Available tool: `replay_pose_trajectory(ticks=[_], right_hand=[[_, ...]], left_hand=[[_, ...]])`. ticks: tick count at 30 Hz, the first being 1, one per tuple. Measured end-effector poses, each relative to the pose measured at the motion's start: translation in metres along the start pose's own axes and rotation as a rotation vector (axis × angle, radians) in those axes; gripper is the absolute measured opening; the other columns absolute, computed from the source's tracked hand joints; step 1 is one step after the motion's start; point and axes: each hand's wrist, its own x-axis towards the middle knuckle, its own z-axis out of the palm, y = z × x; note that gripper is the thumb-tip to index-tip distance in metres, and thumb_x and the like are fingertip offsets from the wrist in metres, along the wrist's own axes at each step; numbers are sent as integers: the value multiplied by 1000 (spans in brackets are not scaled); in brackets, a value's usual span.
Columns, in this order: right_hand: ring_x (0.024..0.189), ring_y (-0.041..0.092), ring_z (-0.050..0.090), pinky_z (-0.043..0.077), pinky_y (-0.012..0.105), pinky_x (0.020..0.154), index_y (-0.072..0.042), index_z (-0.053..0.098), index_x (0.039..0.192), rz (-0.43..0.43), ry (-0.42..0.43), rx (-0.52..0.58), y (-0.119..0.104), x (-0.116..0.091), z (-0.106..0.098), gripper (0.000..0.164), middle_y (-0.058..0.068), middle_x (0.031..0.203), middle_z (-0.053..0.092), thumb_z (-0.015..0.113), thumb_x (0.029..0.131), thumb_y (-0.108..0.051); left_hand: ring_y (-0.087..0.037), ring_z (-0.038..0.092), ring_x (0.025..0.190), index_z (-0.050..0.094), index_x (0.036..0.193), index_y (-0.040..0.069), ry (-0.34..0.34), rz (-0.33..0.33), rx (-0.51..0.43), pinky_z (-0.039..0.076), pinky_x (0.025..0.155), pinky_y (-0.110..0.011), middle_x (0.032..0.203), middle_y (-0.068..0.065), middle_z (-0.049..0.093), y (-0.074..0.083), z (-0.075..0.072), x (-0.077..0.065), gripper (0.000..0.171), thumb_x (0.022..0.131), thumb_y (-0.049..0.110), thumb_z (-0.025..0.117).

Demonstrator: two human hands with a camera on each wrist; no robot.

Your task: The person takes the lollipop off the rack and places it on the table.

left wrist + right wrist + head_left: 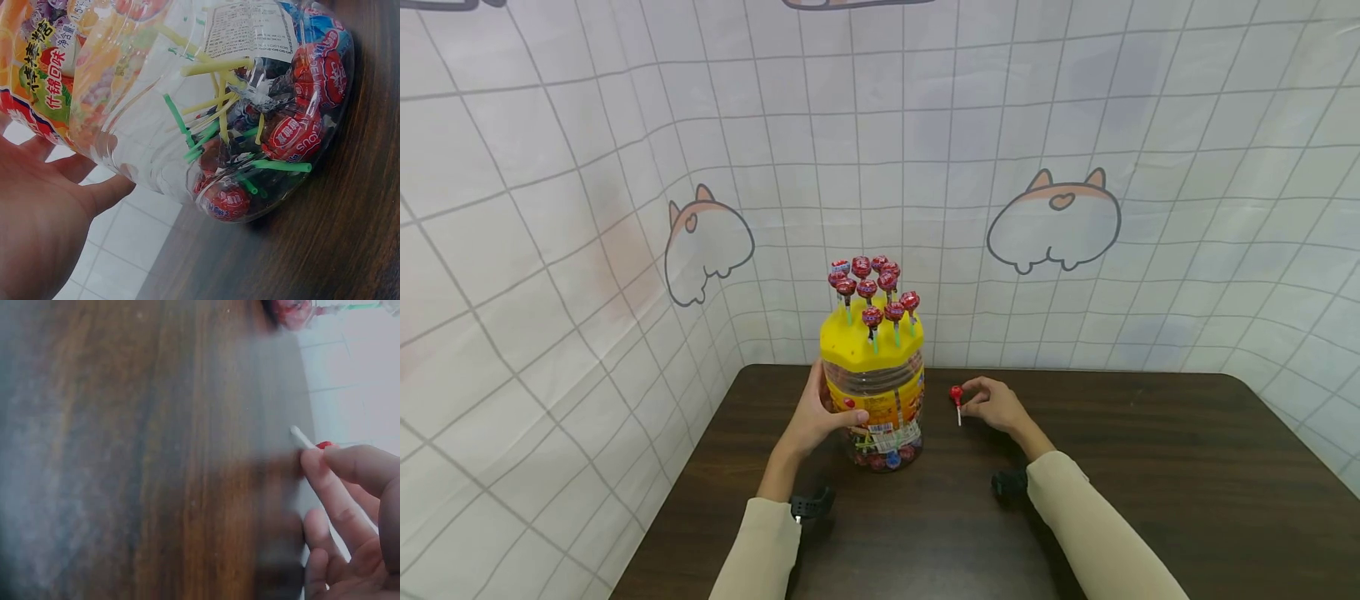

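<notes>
A clear plastic jar (880, 408) with a yellow lid (857, 354) stands on the table, several red-wrapped lollipops (872, 317) sticking up from the lid. My left hand (816, 417) holds the jar by its left side, thumb across the front label. The left wrist view shows more wrapped lollipops (294, 134) with green and yellow sticks inside the jar's bottom. To the right of the jar, my right hand (996, 407) pinches a small red lollipop (956, 393) between thumb and finger. Its white stick (302, 437) points downward in the head view; the fingers mostly cover its head in the right wrist view.
A dark wooden table (1150, 467) carries the jar and extends to both sides. Behind and at the left hangs a white grid-patterned curtain (887, 167) with cartoon animal prints. Dark bands with devices (812, 504) sit on both wrists.
</notes>
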Motion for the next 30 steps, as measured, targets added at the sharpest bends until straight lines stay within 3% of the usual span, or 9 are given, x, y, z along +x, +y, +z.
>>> replay_pose_trajectory(ticks=[7,12,19,25,30], right_hand=[[97,34,70,58,44,84,3,58,135,-55,-79,103,-23,-7,-13,39,23,107,74,64,99,-10],[108,41,68,56,53,97,-2,57,138,-155,-72,165,-58,-11,-31,39,27,115,71,63,102,-14],[98,22,69,59,44,93,-10,59,137,-284,-15,185,-113,-23,-52,39,17,112,71,67,100,-20],[103,24,70,58,29,87,-13,61,135,-373,49,204,-138,-28,-57,38,17,117,70,69,98,-20],[107,27,69,57,29,88,-15,59,137,-432,94,201,-158,-31,-58,41,14,119,70,70,98,-19]], left_hand=[[-22,59,128,21,157,28,-4,10,-1,54,106,-38,146,-8,49,-2,0,0,93,88,10,80],[-23,59,128,21,157,28,-10,16,-8,54,106,-38,146,-9,49,-1,0,1,93,88,9,80],[-24,59,129,21,157,30,-11,13,-11,53,107,-41,146,-9,49,0,0,2,94,87,11,81],[-24,59,128,22,157,30,-9,12,-11,54,107,-41,146,-9,50,-2,-1,2,94,87,12,82],[-23,60,128,22,157,29,-6,12,-8,54,106,-40,146,-10,50,-2,-1,1,94,87,12,82]])
